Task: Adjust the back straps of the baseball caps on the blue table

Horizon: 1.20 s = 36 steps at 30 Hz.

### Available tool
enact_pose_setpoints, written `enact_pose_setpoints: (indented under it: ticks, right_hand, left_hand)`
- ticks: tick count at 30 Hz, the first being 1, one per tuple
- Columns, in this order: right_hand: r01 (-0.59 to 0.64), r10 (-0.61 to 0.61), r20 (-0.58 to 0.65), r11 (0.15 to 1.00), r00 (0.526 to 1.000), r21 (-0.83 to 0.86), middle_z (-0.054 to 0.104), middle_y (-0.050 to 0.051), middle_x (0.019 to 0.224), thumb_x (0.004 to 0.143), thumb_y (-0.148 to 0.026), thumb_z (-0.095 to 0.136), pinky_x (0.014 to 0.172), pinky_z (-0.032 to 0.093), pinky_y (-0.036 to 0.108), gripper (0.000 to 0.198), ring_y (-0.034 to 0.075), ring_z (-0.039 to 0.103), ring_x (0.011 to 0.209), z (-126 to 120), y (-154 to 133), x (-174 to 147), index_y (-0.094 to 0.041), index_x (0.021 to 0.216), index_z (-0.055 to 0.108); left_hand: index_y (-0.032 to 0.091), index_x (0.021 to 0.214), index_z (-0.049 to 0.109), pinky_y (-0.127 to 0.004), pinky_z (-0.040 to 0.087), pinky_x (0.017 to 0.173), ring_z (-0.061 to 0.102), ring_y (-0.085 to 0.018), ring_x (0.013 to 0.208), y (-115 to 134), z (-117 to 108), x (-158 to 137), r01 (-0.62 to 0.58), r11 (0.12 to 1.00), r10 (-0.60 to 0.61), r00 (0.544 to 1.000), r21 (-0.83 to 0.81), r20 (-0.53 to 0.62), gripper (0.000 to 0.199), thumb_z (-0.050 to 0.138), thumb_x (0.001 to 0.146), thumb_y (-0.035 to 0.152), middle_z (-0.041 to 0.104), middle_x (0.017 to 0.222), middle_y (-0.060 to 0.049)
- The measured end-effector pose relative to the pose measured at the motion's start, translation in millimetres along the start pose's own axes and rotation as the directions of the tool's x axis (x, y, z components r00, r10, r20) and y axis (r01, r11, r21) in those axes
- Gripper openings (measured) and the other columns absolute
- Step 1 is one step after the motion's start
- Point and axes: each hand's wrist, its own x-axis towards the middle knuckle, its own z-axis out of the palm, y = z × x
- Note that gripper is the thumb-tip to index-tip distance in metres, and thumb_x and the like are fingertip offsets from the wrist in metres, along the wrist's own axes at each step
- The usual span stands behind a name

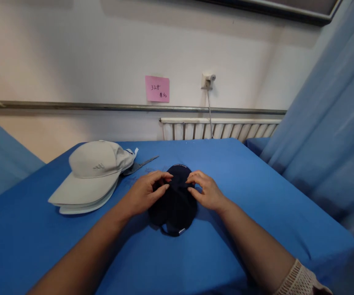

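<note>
A dark navy baseball cap [177, 205] lies on the blue-covered table in front of me, its brim pointing away and its back strap towards me. My left hand [149, 191] grips the cap from the left, thumb and fingers closing on the fabric near the front of the crown. From the right, my right hand [206, 190] pinches the same area. Small white lettering runs along the far edge of the brim. To the left of my hands sits a stack of light grey caps [93, 164], brims facing left and towards me.
A dark pointed object [140, 165], its kind unclear, lies beside the stack on the blue table cover [226, 164]. Behind stand a wall rail [103, 106], a radiator [222, 129] and a plugged-in socket [206, 81]. A blue curtain [327, 123] hangs at the right.
</note>
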Motion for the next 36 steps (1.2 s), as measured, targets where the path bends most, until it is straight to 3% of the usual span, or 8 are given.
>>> enact_pose_setpoints:
  ticks: [6, 11, 14, 18, 23, 26, 29, 36]
  right_hand:
    - [0.067, -0.084, -0.13, 0.989, 0.988, -0.131, 0.066, 0.006, 0.097, 0.088, -0.013, 0.054, 0.083, 0.048, 0.035, 0.014, 0.02, 0.062, 0.092, -4, -2, 2, -0.021, 0.097, 0.062]
    - [0.183, -0.275, -0.204, 0.907, 0.939, -0.379, 0.067, 0.009, 0.095, 0.088, -0.015, 0.055, 0.078, 0.044, 0.038, 0.009, 0.022, 0.062, 0.088, -25, -33, -2, -0.019, 0.094, 0.061]
    - [0.284, -0.324, -0.138, 0.926, 0.936, -0.247, 0.066, 0.006, 0.086, 0.088, -0.02, 0.057, 0.069, 0.044, 0.034, 0.002, 0.018, 0.06, 0.076, -29, -51, -9, -0.02, 0.087, 0.058]
    - [0.188, -0.188, -0.189, 0.982, 0.964, -0.017, 0.059, 0.002, 0.072, 0.092, -0.02, 0.051, 0.062, 0.042, 0.029, 0.017, 0.014, 0.055, 0.064, -23, -48, -11, -0.021, 0.076, 0.053]
    - [-0.074, 0.058, -0.3, 0.996, 0.952, -0.043, 0.052, -0.001, 0.065, 0.093, -0.024, 0.05, 0.061, 0.038, 0.028, 0.026, 0.013, 0.049, 0.061, -19, -23, -3, -0.021, 0.067, 0.05]
    - [-0.196, 0.174, -0.231, 0.978, 0.957, -0.074, 0.054, -0.002, 0.068, 0.091, -0.027, 0.055, 0.06, 0.037, 0.027, 0.023, 0.012, 0.048, 0.06, -19, -16, -1, -0.02, 0.069, 0.054]
    - [-0.28, 0.266, -0.113, 0.951, 0.957, -0.135, 0.059, -0.001, 0.072, 0.09, -0.031, 0.058, 0.063, 0.037, 0.027, 0.02, 0.012, 0.05, 0.062, -18, -16, 0, -0.02, 0.073, 0.058]
    - [-0.323, 0.332, 0.042, 0.936, 0.942, -0.137, 0.062, 0.0, 0.08, 0.088, -0.028, 0.059, 0.066, 0.041, 0.027, 0.012, 0.012, 0.053, 0.067, -21, -15, -1, -0.02, 0.081, 0.064]
  left_hand:
    - [0.022, 0.119, 0.063, -0.034, 0.05, 0.084, 0.064, -0.021, 0.092, 1, 1, 11, -0.119, 0.973, 0.119, 0.993, 0.2, 0.011, 0.034, 0.054, 0.086, 0.023, 0.071, 0.103, -0.005]
    - [0.022, 0.11, 0.065, -0.037, 0.047, 0.087, 0.06, -0.022, 0.097, 18, -15, 38, -0.3, 0.902, 0.302, 0.952, 0.31, 0.043, 0.03, 0.048, 0.087, 0.013, 0.07, 0.101, -0.004]
    - [0.021, 0.106, 0.066, -0.037, 0.047, 0.087, 0.058, -0.022, 0.097, 23, -23, 49, -0.374, 0.86, 0.37, 0.925, 0.348, 0.08, 0.029, 0.044, 0.089, 0.011, 0.07, 0.1, -0.005]
    - [0.021, 0.098, 0.068, -0.038, 0.048, 0.085, 0.061, -0.023, 0.093, 6, -23, 48, -0.307, 0.875, 0.327, 0.945, 0.374, 0.009, 0.029, 0.042, 0.089, 0.011, 0.07, 0.095, -0.006]
    - [0.019, 0.101, 0.069, -0.037, 0.052, 0.082, 0.066, -0.022, 0.09, -13, -13, 31, -0.082, 0.972, 0.13, 0.967, 0.219, -0.217, 0.024, 0.05, 0.088, 0.027, 0.072, 0.099, -0.007]
    - [0.021, 0.105, 0.069, -0.033, 0.054, 0.074, 0.067, -0.022, 0.085, -13, -3, 20, 0.026, 0.991, 0.002, 0.978, 0.129, -0.21, 0.03, 0.056, 0.086, 0.039, 0.073, 0.099, -0.006]
    - [0.022, 0.105, 0.07, -0.035, 0.054, 0.079, 0.068, -0.023, 0.09, -15, 5, 14, 0.041, 0.992, -0.021, 0.986, 0.121, -0.163, 0.032, 0.06, 0.083, 0.043, 0.073, 0.101, -0.006]
    - [0.021, 0.105, 0.068, -0.037, 0.056, 0.08, 0.07, -0.022, 0.084, -21, 8, 13, 0.126, 0.989, -0.113, 0.98, 0.071, -0.166, 0.031, 0.059, 0.083, 0.04, 0.074, 0.099, -0.006]
